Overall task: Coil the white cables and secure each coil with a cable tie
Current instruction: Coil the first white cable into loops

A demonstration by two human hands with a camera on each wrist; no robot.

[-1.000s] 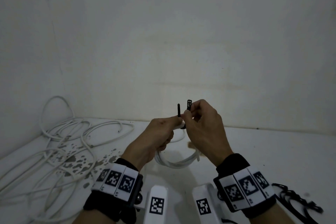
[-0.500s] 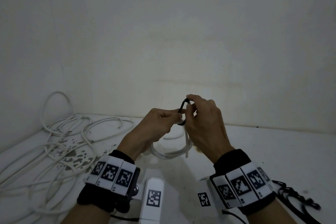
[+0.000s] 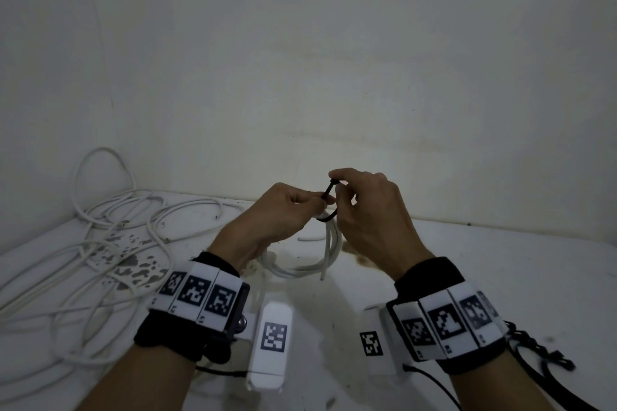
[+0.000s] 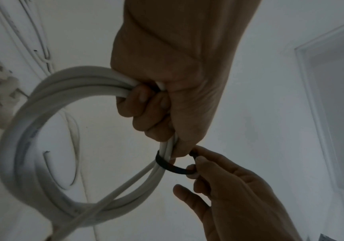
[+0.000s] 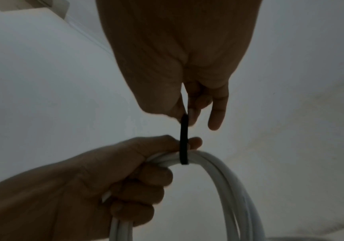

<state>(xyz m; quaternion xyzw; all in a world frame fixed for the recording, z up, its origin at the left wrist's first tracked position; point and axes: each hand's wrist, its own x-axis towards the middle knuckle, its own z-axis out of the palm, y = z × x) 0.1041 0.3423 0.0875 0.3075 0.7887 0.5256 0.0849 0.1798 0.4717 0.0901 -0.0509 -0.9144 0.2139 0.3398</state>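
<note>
My left hand [image 3: 293,207] grips a coil of white cable [image 3: 329,250] at its top, fingers curled round the strands; the coil [image 4: 32,130] hangs below the fist above the table. A black cable tie [image 3: 329,192] loops round the strands right beside the left fist. My right hand [image 3: 347,187] pinches the upper end of the tie [image 5: 184,138] between thumb and forefinger, just above the left hand [image 5: 125,171]. In the left wrist view the tie [image 4: 171,168] forms a loose loop between the cable and the right hand [image 4: 198,163].
A tangle of loose white cables [image 3: 100,243] covers the left of the white table [image 3: 500,277], near the wall corner. Several black cable ties [image 3: 534,350] lie at the right edge, by my right wrist. A pale wall stands close behind.
The tie's two ends stood apart and upright one second ago; now they are brought together into a closed loop over the coil. Both hands have risen slightly.
</note>
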